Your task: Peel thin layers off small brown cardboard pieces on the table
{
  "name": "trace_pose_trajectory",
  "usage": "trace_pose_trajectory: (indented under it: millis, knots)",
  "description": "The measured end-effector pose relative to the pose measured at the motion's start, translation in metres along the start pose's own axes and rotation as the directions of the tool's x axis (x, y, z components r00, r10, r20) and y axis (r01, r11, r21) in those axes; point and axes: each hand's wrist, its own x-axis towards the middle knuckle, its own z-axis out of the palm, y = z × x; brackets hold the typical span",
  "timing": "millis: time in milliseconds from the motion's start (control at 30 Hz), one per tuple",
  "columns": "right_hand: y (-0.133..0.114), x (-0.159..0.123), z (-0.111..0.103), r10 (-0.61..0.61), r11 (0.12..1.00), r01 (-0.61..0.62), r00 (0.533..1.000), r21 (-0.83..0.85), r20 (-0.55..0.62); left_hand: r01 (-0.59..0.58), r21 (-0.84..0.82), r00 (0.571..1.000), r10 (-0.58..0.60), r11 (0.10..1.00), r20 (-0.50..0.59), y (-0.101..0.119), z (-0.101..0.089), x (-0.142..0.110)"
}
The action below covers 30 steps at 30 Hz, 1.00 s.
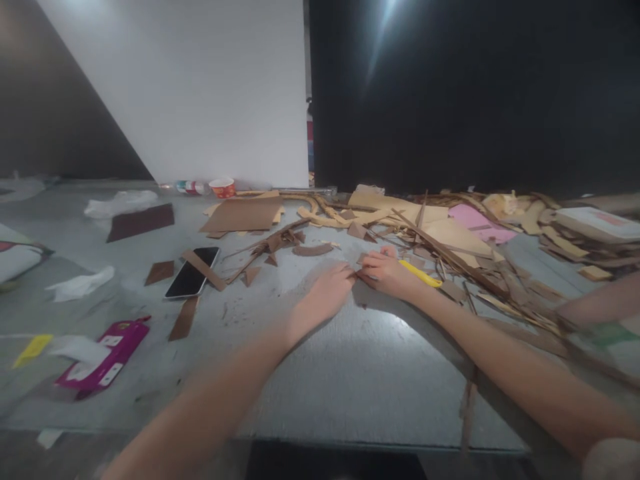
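My left hand (330, 291) and my right hand (389, 275) meet low over the middle of the table. Between their fingertips is a small dark brown piece (359, 272), thin like leather or card; most of it is covered. Both hands have their fingers closed at it. A yellow cutter (421, 273) lies just right of my right hand, its near end by the wrist. Beyond the fingers rests a curved brown strip (313, 250), with several brown scraps (359, 231) around it.
Strips and offcuts (450, 250) heap up on the right, with a pink sheet (483, 223). Another person's arm (605, 300) reaches in there. Leftward lie a phone (193, 272) under a brown strip, a purple tissue pack (107, 353) and a dark sheet (141, 222). A red paper cup (223, 187) stands behind.
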Motion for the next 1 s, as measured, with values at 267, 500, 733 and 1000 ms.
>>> trace_pose_trajectory:
  millis: [267,500,733,1000]
  knots:
    - [-0.003,-0.004,0.012,0.318,0.934,-0.295,0.944,0.203,-0.092,-0.003,-0.043,1.000,0.003,0.999,-0.009,0.000,-0.001,0.000]
    - [0.003,-0.003,0.017,0.372,0.910,-0.351,0.926,0.222,-0.060,0.006,-0.080,1.000,-0.005,0.997,0.016,-0.003,-0.001,0.000]
    - [0.006,-0.003,0.009,0.067,0.994,-0.062,0.996,0.094,-0.056,-0.004,-0.046,1.000,0.004,0.999,0.008,-0.002,-0.003,0.001]
    - [0.001,-0.001,0.000,0.003,0.993,-0.003,1.000,0.115,-0.001,-0.007,-0.045,1.000,0.008,0.999,0.004,-0.003,0.001,0.002]
